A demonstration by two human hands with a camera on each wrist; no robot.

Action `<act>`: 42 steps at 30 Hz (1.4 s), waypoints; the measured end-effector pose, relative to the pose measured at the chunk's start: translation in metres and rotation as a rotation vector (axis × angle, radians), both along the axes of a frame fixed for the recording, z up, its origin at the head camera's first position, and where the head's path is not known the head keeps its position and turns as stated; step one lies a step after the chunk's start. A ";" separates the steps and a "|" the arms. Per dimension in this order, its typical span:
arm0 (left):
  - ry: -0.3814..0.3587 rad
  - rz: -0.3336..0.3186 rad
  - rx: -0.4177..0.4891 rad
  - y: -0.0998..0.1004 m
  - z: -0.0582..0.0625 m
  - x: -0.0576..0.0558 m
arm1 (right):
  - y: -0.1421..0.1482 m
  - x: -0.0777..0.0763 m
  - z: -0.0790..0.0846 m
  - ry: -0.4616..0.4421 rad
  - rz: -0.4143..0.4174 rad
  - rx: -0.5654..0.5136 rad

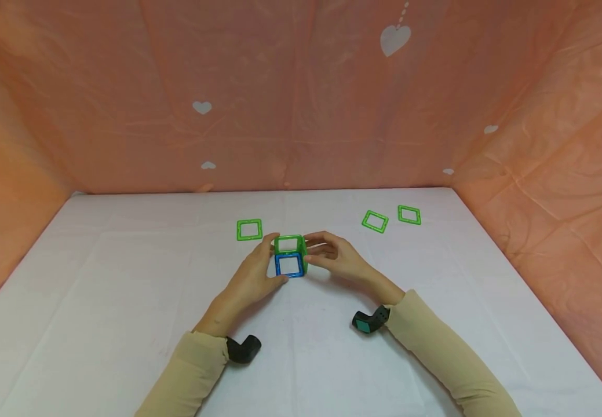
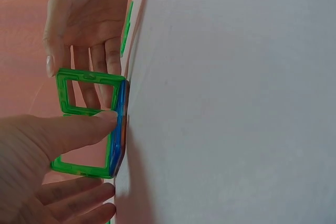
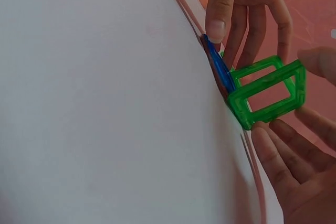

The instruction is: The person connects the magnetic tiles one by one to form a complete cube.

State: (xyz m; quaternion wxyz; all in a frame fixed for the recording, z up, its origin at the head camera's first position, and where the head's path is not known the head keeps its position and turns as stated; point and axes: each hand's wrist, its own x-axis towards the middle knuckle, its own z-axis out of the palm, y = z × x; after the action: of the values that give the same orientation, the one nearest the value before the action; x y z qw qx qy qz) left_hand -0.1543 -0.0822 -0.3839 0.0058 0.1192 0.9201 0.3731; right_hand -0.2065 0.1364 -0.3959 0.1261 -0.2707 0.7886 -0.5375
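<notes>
A blue square magnetic tile [image 1: 290,265] lies on the table, with a green magnetic tile [image 1: 288,244] upright along its far edge and another green magnetic tile [image 3: 268,93] standing at its right side. My left hand [image 1: 251,275] holds this small structure from the left, thumb at the near edge of the blue tile and fingers partly hidden behind the far green tile. At the right side, my right hand [image 1: 342,260] holds the right green tile, its thumb and fingertips around the tile's edges. Whether the tiles touch along every edge cannot be told.
A loose green square tile [image 1: 249,230] lies behind my left hand. Two more, one tilted green tile [image 1: 375,221] and one green tile [image 1: 409,215], lie at the back right. An orange curtain [image 1: 290,116] hangs behind the white-covered table [image 1: 113,301].
</notes>
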 end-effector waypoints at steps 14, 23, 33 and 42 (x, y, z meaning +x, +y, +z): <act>0.000 -0.013 0.011 -0.003 -0.001 0.002 | 0.002 -0.003 0.000 0.016 0.023 -0.018; 0.005 -0.011 0.020 -0.003 0.002 0.005 | 0.001 -0.004 0.003 0.027 0.047 -0.036; 0.029 -0.017 0.047 -0.005 0.001 0.007 | 0.001 -0.006 0.000 0.039 0.036 -0.065; 0.025 0.004 0.035 -0.005 0.000 0.009 | 0.002 -0.008 -0.001 0.057 -0.001 -0.041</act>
State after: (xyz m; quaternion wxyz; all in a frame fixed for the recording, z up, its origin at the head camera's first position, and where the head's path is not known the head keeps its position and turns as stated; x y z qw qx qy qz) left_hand -0.1455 -0.0871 -0.3839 -0.0084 0.1220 0.9136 0.3877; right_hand -0.2141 0.1383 -0.3965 0.0975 -0.2881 0.7810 -0.5455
